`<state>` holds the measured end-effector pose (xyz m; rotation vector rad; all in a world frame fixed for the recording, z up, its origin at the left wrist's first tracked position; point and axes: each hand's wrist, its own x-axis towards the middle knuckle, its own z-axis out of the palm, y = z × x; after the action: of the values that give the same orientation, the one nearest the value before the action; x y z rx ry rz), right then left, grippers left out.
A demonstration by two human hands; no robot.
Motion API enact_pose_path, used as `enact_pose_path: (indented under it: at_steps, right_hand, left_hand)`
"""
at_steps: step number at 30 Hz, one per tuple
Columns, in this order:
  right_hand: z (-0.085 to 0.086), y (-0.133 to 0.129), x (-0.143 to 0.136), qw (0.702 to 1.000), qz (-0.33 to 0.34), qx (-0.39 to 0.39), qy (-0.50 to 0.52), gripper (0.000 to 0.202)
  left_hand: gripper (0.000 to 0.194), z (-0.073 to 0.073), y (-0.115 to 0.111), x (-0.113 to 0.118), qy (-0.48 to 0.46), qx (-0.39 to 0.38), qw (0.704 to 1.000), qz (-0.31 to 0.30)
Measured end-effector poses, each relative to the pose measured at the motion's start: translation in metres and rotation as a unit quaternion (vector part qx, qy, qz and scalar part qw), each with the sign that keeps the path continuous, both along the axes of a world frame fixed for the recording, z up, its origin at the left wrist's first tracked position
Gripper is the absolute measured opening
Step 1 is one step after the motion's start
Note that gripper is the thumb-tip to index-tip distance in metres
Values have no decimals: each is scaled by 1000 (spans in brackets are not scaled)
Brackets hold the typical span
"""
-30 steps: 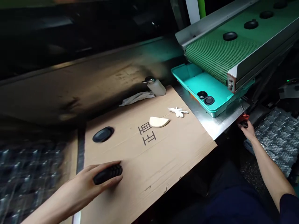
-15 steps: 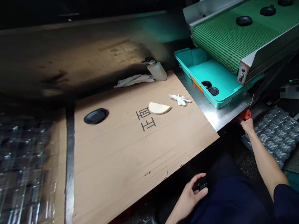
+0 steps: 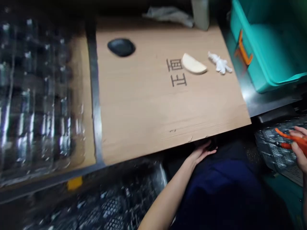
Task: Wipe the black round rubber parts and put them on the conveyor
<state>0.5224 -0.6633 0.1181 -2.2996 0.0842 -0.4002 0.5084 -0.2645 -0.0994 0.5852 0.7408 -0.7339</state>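
Observation:
My left hand (image 3: pixel 203 152) is low at the front edge of the cardboard sheet (image 3: pixel 144 111), its fingers curled about a small black part (image 3: pixel 212 146) that is mostly lost in shadow. At the right edge of the view, my right hand (image 3: pixel 300 150) grips an orange-handled hand tool (image 3: pixel 291 138); blur hides its exact kind. On the cardboard lie a black oval dish-like part (image 3: pixel 122 47), a cream half-round pad (image 3: pixel 193 65) and a crumpled white cloth or glove (image 3: pixel 220 63).
A teal bin (image 3: pixel 263 67) with an orange latch stands at the upper right. Clear plastic trays (image 3: pixel 35 105) are stacked on the left; more trays (image 3: pixel 112 204) lie below the table. A pale bottle (image 3: pixel 200 14) and a greyish cloth (image 3: pixel 169 15) sit at the back.
The view has swung down and left, taking the conveyor out of sight. My right hand has brought the orange-handled tool nearer my body; my left hand is now by the cardboard's front edge.

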Motion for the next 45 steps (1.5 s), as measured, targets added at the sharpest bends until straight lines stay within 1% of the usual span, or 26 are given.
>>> enact_pose_path:
  at_steps: [2,3,4,5,7,8,9,10,11,14,18,21,23,25,27,29,33,35,37,38,40,41,42,43,44,45]
  right_hand:
    - [8,21,-28,989,100,77,78,20]
    - [7,35,-41,976,140,89,144,18]
    - [2,51,-53,958,169,70,220,16]
    - [-4,69,-62,930,202,29,305,16]
    - [-20,105,-73,844,281,-69,451,22]
    - [-28,121,-74,806,309,-118,491,25]
    - [-35,135,-73,779,321,-164,513,25]
    - [-41,147,-70,766,319,-202,520,25]
    - [-45,155,-66,765,307,-230,517,25]
    - [-50,167,-51,775,293,-250,501,28]
    - [-47,172,-37,763,300,-273,504,32]
    - [-46,177,-34,757,291,-302,501,31]
    - [-46,179,-33,755,302,-310,493,30]
    - [-46,180,-33,757,308,-311,485,30]
    - [-48,180,-34,763,310,-308,476,29]
    - [-50,181,-37,767,313,-305,469,29]
    - [-55,178,-49,775,307,-293,467,29]
    - [-56,166,-60,799,287,-263,459,30]
    - [-57,143,-73,848,219,-210,435,32]
    - [-58,130,-78,879,157,-175,415,33]
    - [-60,101,-83,934,-9,-89,347,37]
    - [-61,88,-80,951,-93,-36,293,39]
    - [-61,77,-71,961,-156,24,227,43]
    - [-61,68,-58,965,-196,87,150,47]
    - [-60,60,-40,963,-215,149,70,50]
    - [-58,53,-19,959,-209,194,2,54]
  left_hand:
    - [30,-11,0,6,32,-36,998,30]
    - [31,-15,-1,8,40,-44,997,45]
    - [31,-17,-2,10,42,-46,996,62]
    - [31,-19,-3,12,41,-43,995,76]
    - [32,-21,-5,14,36,-28,994,94]
    - [32,-21,-6,15,33,-20,995,95]
    - [33,-21,-6,15,27,-12,995,92]
    - [35,-21,-7,14,21,-2,996,88]
    - [37,-21,-7,13,12,8,996,85]
    - [49,-16,-6,5,-50,42,994,89]
    - [59,-8,-4,-5,-167,149,973,54]
    - [63,-6,-5,-6,-189,198,961,41]
    - [61,-7,-6,-3,-186,202,960,60]
    - [54,-8,-6,2,-167,178,964,100]
    - [50,-8,-4,7,-131,122,974,141]
    - [50,-7,0,10,-85,57,983,155]
    - [50,-1,3,10,-36,-6,993,110]
    - [49,4,3,6,-42,-17,996,79]
    - [50,9,2,2,-65,-19,997,47]
    - [51,11,2,-1,-79,-17,996,33]
    - [51,16,2,-7,-104,-2,994,13]
    - [50,19,2,-11,-112,6,994,5]
    - [52,22,3,-14,-117,12,993,-2]
    - [54,26,4,-17,-122,18,992,-8]
    - [58,30,6,-20,-129,22,991,-11]
    - [62,34,9,-23,-137,24,990,-13]
